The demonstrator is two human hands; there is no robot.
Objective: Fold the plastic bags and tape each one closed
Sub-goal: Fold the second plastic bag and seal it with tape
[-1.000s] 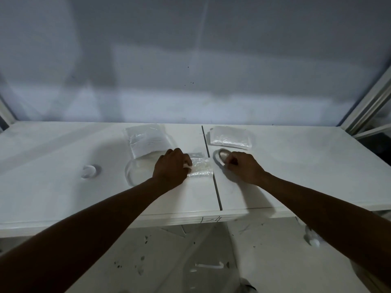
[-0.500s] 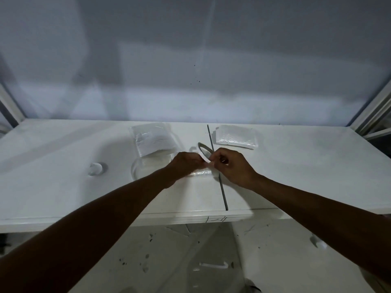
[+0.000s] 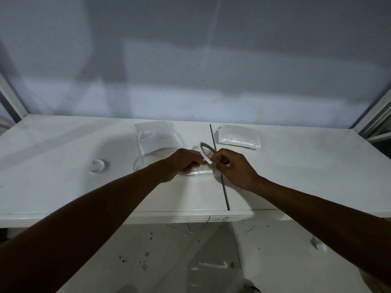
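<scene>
Clear plastic was held flat under the curled left hand [image 3: 185, 163]: the folded bag [image 3: 200, 172], lying just left of the seam [image 3: 222, 187]. The tape roll [image 3: 206, 150] was pinched at its near rim by the right hand [image 3: 232, 168]. A short strip was best drawn taut and laid across the fold before the bag was released.

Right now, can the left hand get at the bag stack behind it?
Probably yes: the bag stack lies just past the left hand, nothing between. But that hand and the right hand both seem to hold the tape roll, so it must let go first.
</scene>
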